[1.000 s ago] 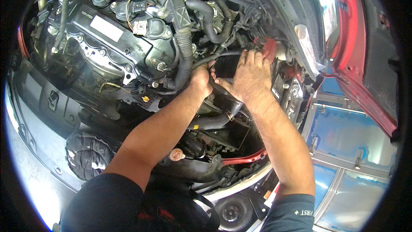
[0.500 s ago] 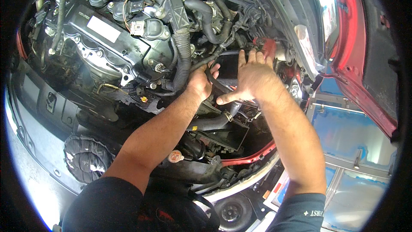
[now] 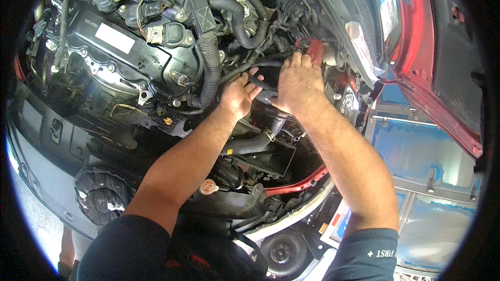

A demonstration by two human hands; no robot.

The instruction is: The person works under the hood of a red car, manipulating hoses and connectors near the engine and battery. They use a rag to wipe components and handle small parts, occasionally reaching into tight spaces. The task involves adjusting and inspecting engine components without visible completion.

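Observation:
Both arms reach into a car's engine bay. My left hand, palm turned up, has its fingers curled about a short black hose-like piece. To its right, my right hand lies over a dark box-like part, palm down, with fingers bent at the far side and thumb at the near side. What those fingers press on is hidden beneath the hand. Just beyond their tips sits a red cover. The engine's black top cover, with a white label, is left of my hands.
A ribbed hose runs left of my left hand. Nearer are a clamped hose, a round cap and a black padded item. The red raised hood borders the right. Part of another person shows at lower left.
My right hand has drawn its thumb in and bent its fingers near the red cover. The black hose-like piece has shifted in my left hand. The whole view has moved slightly.

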